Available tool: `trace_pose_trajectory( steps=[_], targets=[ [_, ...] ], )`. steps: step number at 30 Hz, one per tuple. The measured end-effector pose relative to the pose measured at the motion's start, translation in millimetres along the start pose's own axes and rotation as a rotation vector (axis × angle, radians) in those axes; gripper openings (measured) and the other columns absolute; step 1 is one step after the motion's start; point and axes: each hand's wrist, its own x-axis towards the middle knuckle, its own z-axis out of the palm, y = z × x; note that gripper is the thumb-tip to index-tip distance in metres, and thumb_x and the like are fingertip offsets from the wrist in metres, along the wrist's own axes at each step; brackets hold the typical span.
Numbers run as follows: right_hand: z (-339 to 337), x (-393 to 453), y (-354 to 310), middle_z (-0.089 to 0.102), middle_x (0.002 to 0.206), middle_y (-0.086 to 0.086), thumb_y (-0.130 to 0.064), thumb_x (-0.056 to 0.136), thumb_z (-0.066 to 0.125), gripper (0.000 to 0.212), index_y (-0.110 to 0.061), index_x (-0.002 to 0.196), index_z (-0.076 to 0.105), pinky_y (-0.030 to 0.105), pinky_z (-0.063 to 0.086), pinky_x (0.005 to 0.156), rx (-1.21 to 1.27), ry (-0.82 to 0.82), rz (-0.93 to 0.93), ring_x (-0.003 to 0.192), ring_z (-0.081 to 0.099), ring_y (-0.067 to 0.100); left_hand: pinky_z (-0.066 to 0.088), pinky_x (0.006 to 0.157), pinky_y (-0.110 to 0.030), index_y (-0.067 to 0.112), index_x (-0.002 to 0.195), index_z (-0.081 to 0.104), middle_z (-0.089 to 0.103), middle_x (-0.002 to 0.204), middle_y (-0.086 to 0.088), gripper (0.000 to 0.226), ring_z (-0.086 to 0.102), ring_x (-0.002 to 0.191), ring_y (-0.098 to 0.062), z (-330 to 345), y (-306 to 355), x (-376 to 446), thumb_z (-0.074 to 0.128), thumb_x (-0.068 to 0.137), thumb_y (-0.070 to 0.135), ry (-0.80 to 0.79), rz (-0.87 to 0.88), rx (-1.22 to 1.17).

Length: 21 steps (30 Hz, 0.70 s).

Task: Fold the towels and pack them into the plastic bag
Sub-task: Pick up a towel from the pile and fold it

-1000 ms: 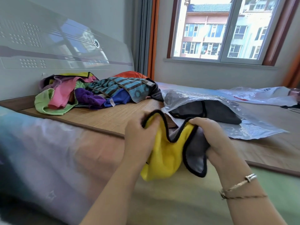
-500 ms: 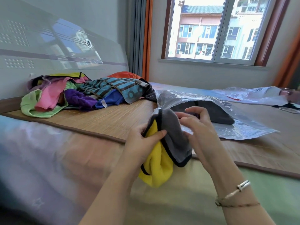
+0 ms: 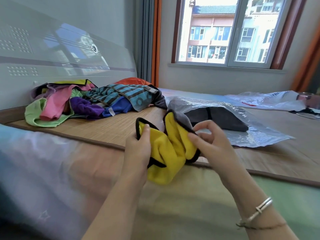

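I hold a yellow towel [image 3: 166, 149] with a grey back and black edging above the bed's near edge. My left hand [image 3: 138, 149] grips its left corner, thumb on the yellow side. My right hand [image 3: 211, 142] pinches the right edge between thumb and fingers. Just behind lies a clear plastic bag [image 3: 256, 134] on the bamboo mat, with dark grey folded towels [image 3: 223, 118] inside. A heap of unfolded towels [image 3: 83, 103] in pink, green, purple, blue and striped teal lies at the back left.
The bamboo mat [image 3: 107, 125] covers the bed, with a pale headboard [image 3: 52, 58] on the left. Another plastic bag [image 3: 270, 99] lies at the far right under the window. An orange cushion [image 3: 133, 81] sits behind the towel heap.
The towel has been spread open sideways, so its yellow face now shows where the grey side was folded over. My hands have moved apart along its top edge.
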Motion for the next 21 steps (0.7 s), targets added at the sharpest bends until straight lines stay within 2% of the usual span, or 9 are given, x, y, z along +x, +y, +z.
trace_pose_trajectory(
  steps=[3,5,7,10,11,13,16,18,21],
  targets=[
    [-11.3,-1.3,-14.7,0.059,0.066,0.008,-0.002,0.093,0.054,0.011,-0.013,0.097,0.053,0.029,0.051,0.053,0.378,0.068,0.069,0.059,0.054,0.018,0.049,0.076,-0.040,0.018,0.068,0.048,0.052,0.074,-0.004,0.039,0.053,0.075,-0.022,-1.1,5.6,0.1,0.048,0.098,0.042,0.063,0.046,0.011],
    [-15.2,-2.4,-23.9,0.058,0.074,0.008,0.001,0.093,0.050,0.017,-0.012,0.093,0.062,0.028,0.050,0.050,0.462,0.042,0.019,0.062,0.054,0.017,0.042,0.063,-0.034,0.018,0.066,0.045,0.046,0.065,0.000,0.041,0.047,0.063,-0.017,0.7,9.2,-2.1,0.045,0.099,0.043,0.072,0.137,0.053],
    [-12.4,-4.2,-33.3,0.060,0.077,0.009,0.005,0.086,0.049,0.023,-0.009,0.088,0.067,0.026,0.047,0.052,0.434,-0.054,-0.026,0.065,0.055,0.019,0.034,0.053,-0.031,0.019,0.061,0.040,0.039,0.058,0.002,0.045,0.038,0.055,-0.014,3.7,10.8,-5.1,0.044,0.099,0.042,0.047,0.274,0.121],
    [1.9,-5.0,-36.9,0.071,0.075,0.002,0.011,0.079,0.051,0.033,-0.015,0.089,0.068,0.023,0.048,0.059,0.005,-0.061,-0.172,0.066,0.065,0.016,0.037,0.058,-0.038,0.026,0.050,0.049,0.046,0.063,0.000,0.048,0.043,0.061,-0.018,6.2,8.3,-4.9,0.053,0.096,0.040,0.011,0.388,0.164],
    [8.2,-4.9,-35.5,0.071,0.074,0.000,0.007,0.077,0.056,0.030,-0.019,0.088,0.068,0.023,0.049,0.062,-0.145,-0.037,-0.198,0.068,0.067,0.015,0.042,0.059,-0.042,0.027,0.050,0.056,0.053,0.059,0.002,0.045,0.049,0.061,-0.021,6.7,7.2,-5.6,0.058,0.094,0.037,-0.009,0.377,0.167],
    [15.8,-4.4,-30.5,0.071,0.071,-0.005,-0.001,0.075,0.065,0.025,-0.025,0.081,0.068,0.021,0.050,0.064,-0.304,0.017,-0.169,0.068,0.067,0.010,0.056,0.074,-0.049,0.024,0.062,0.069,0.069,0.065,0.000,0.029,0.066,0.074,-0.028,7.5,4.7,-7.9,0.066,0.089,0.033,-0.077,0.291,0.154],
    [14.7,-1.2,-24.6,0.065,0.066,-0.007,-0.014,0.075,0.071,0.017,-0.030,0.075,0.068,0.017,0.043,0.064,-0.453,0.077,-0.159,0.068,0.060,0.004,0.056,0.084,-0.051,0.021,0.072,0.074,0.075,0.077,-0.002,0.019,0.071,0.087,-0.026,7.0,2.4,-11.5,0.072,0.084,0.036,-0.164,0.145,0.127],
    [12.7,-1.1,-23.6,0.055,0.077,-0.010,-0.024,0.075,0.073,0.010,-0.033,0.075,0.067,0.012,0.036,0.069,-0.592,0.072,-0.211,0.084,0.048,0.007,0.055,0.084,-0.054,0.017,0.079,0.075,0.075,0.079,-0.004,0.022,0.071,0.088,-0.029,5.3,2.7,-11.1,0.071,0.084,0.038,-0.190,0.126,0.123],
    [13.7,-3.8,-26.8,0.047,0.094,-0.013,-0.034,0.073,0.069,0.009,-0.029,0.073,0.062,0.023,0.032,0.086,-0.742,0.096,-0.362,0.097,0.036,0.009,0.054,0.082,-0.058,0.013,0.076,0.074,0.074,0.081,-0.013,0.028,0.069,0.088,-0.037,2.6,2.4,-11.7,0.068,0.087,0.038,-0.190,0.161,0.123]
  ],
)
